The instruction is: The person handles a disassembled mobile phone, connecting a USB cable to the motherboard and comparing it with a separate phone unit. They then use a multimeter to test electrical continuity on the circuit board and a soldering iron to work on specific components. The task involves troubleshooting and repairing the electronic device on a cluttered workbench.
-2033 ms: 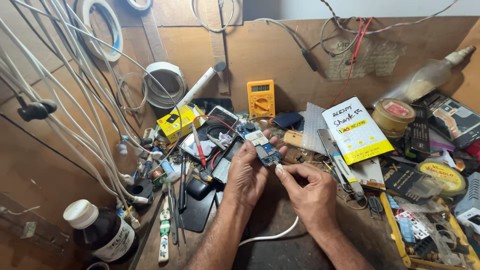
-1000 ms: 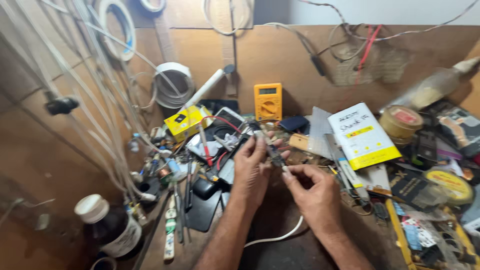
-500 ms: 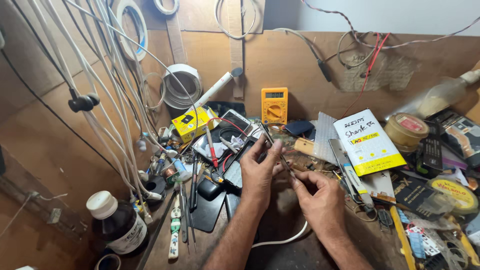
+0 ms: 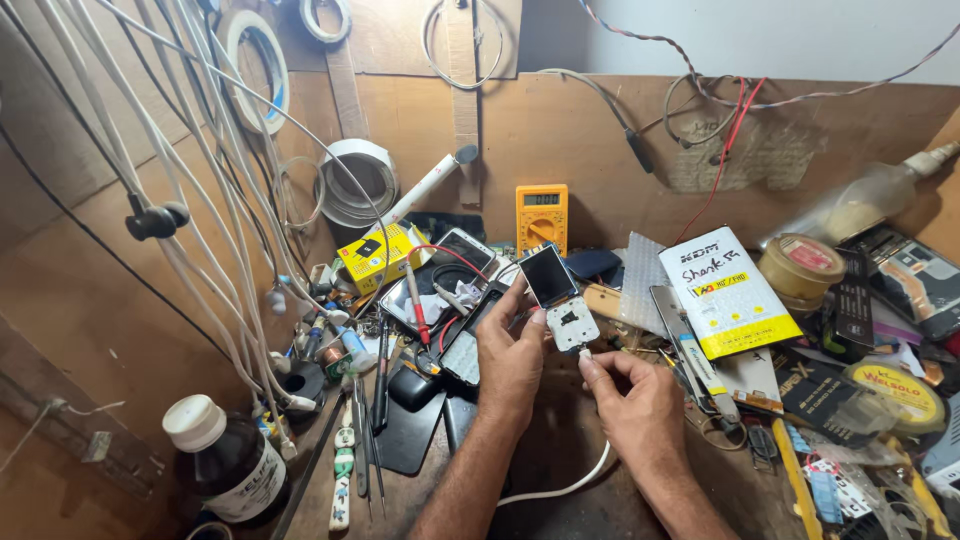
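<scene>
we see our left hand point(image 4: 512, 362) pinching a small bare phone board point(image 4: 560, 298) (dark screen tilted up at the top, white key panel below) just above the cluttered wooden bench point(image 4: 560, 455), while our right hand point(image 4: 632, 402) closes thumb and forefinger on a tiny part touching the board's lower edge. around it lie an orange multimeter point(image 4: 541, 216) behind, a yellow-and-white box point(image 4: 728, 290) to the right, and red-wired probes point(image 4: 417, 308) and a dark bottle point(image 4: 228, 462) to the left, crowding every side.
</scene>
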